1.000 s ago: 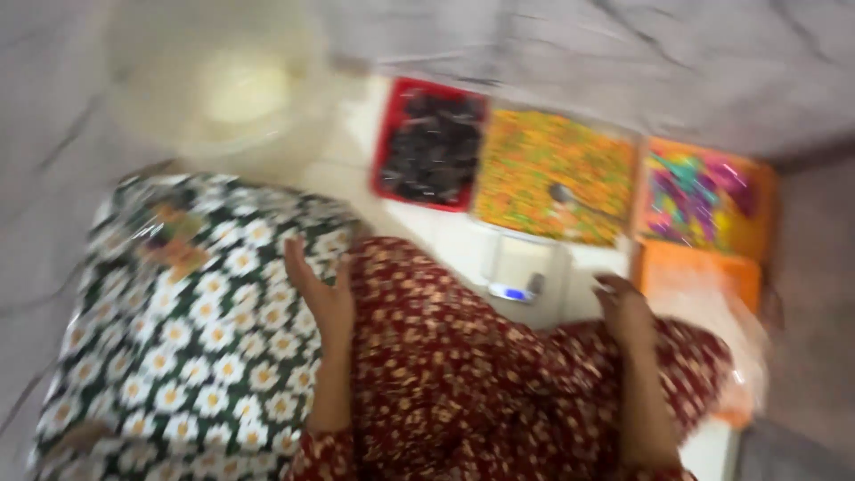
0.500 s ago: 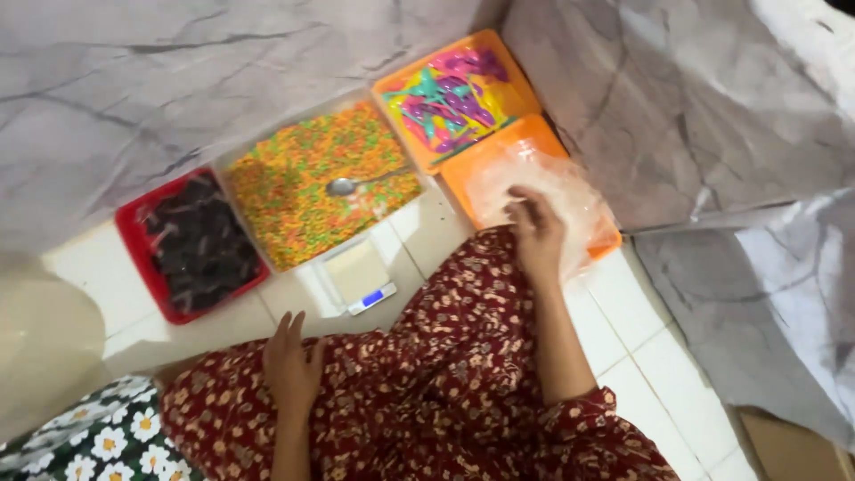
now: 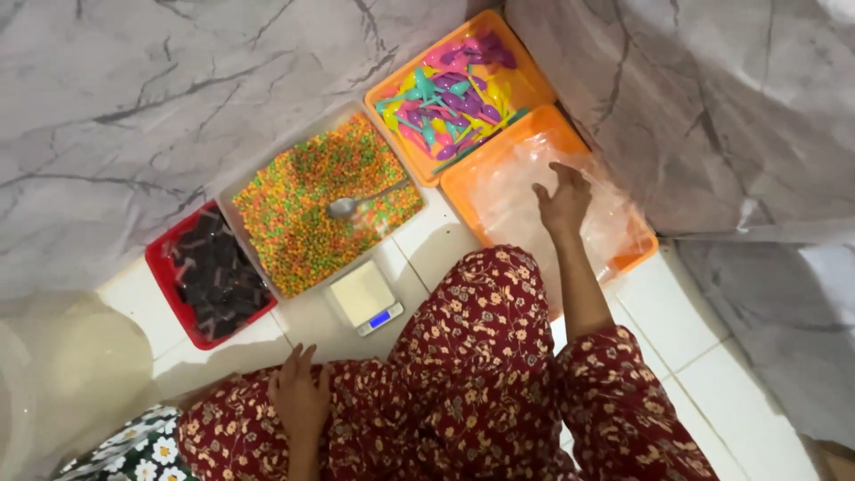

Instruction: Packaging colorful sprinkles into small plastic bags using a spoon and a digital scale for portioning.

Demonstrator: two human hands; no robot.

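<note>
My right hand [image 3: 563,201] reaches into an orange tray [image 3: 463,194] and rests, fingers spread, on a pile of clear plastic bags [image 3: 521,200]. My left hand [image 3: 299,398] lies flat on my knee, on red flowered cloth [image 3: 481,356], holding nothing. Beyond the bags tray, another orange tray [image 3: 525,76] holds many small coloured plastic spoons [image 3: 450,98]. A clear tray of tiny multicoloured sweets [image 3: 312,200] has a metal spoon [image 3: 356,203] lying in it. A red tray [image 3: 160,267] holds dark pieces.
A small white kitchen scale [image 3: 365,297] with a lit blue display stands on the white floor tiles just before my knee. Marble-patterned walls close in behind and to the right. A large clear plastic container [image 3: 62,374] and a daisy-print cloth [image 3: 134,454] lie at lower left.
The view has swung from the left towards the trays. My right hand moved from my knee out to the orange tray and onto the plastic bags. My left hand stayed on my leg.
</note>
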